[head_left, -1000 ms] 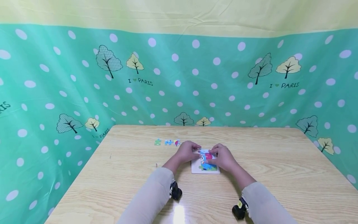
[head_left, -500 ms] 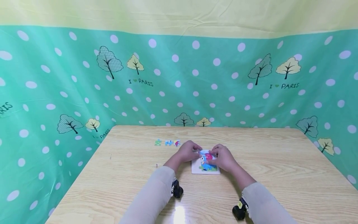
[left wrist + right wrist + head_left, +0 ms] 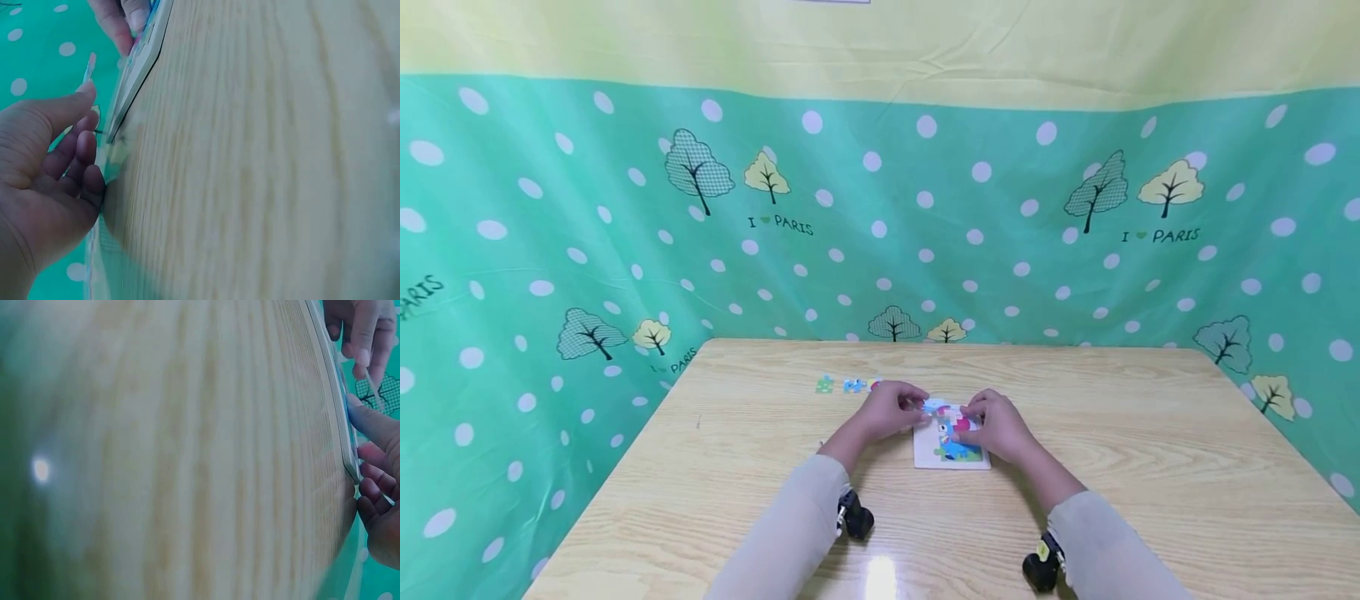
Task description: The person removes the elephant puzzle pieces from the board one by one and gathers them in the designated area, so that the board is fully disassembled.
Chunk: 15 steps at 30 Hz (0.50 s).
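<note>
A pale puzzle board (image 3: 925,454) lies on the wooden table, with a blue, pink and green animal picture partly assembled on it. My left hand (image 3: 883,412) is over its upper left corner and pinches a light-coloured puzzle piece (image 3: 91,64) between thumb and finger. The piece is tilted and raised off the board, its printed side mostly hidden in the left wrist view. On the board's right side, my right hand (image 3: 1000,427) holds it, thumb (image 3: 375,422) on the picture and fingers curled at the edge.
Loose puzzle pieces lie in a row behind my left hand: a green one (image 3: 824,384), a blue one (image 3: 853,385), and a yellow-and-red one (image 3: 874,383) partly covered by the hand. A dotted green curtain (image 3: 880,267) hangs along the table's back edge.
My left hand has shifted left and lifted the puzzle piece away from the assembled part, now partly covering the yellow-and-red piece. The right hand stays in place on the board.
</note>
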Each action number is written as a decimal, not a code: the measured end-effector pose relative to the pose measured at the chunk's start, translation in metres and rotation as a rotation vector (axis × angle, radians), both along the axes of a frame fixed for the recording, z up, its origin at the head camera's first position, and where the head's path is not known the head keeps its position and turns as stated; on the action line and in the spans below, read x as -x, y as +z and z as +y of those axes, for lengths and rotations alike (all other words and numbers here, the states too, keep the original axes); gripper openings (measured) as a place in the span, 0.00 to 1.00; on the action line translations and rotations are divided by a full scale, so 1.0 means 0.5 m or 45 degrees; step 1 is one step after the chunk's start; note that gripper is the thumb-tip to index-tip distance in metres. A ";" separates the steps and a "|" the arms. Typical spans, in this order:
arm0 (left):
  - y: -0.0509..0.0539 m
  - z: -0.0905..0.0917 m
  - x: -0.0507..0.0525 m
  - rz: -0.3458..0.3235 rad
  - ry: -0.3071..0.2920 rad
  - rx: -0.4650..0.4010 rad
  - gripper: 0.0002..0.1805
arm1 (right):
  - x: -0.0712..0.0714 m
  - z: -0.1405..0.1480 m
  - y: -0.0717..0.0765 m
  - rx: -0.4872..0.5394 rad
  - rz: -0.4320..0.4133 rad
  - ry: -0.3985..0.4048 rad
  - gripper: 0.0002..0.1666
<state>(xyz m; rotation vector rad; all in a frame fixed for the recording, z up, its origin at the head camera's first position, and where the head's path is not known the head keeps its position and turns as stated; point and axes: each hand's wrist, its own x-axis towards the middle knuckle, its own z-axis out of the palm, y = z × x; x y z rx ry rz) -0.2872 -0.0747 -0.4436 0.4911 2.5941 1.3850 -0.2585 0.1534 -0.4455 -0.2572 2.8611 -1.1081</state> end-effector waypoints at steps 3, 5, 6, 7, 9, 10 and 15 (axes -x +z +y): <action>0.001 -0.011 -0.003 0.002 0.006 -0.045 0.18 | 0.000 0.000 0.000 -0.006 0.001 -0.005 0.27; 0.003 -0.017 -0.006 0.002 0.015 -0.061 0.18 | 0.001 0.000 0.000 -0.009 0.003 -0.006 0.27; 0.004 -0.020 -0.007 -0.001 0.021 -0.071 0.18 | 0.000 0.000 0.000 -0.011 0.005 -0.005 0.28; 0.005 -0.023 -0.007 0.001 0.027 -0.075 0.18 | 0.001 0.000 -0.001 -0.012 0.007 -0.003 0.28; 0.008 -0.028 -0.010 -0.008 0.041 -0.097 0.18 | 0.001 0.000 -0.001 -0.012 0.009 -0.004 0.28; 0.010 -0.031 -0.012 -0.014 0.048 -0.110 0.18 | 0.002 0.000 -0.001 -0.015 0.011 -0.001 0.28; 0.016 -0.043 -0.016 -0.047 0.083 -0.194 0.19 | 0.003 0.000 -0.002 -0.017 0.014 0.007 0.29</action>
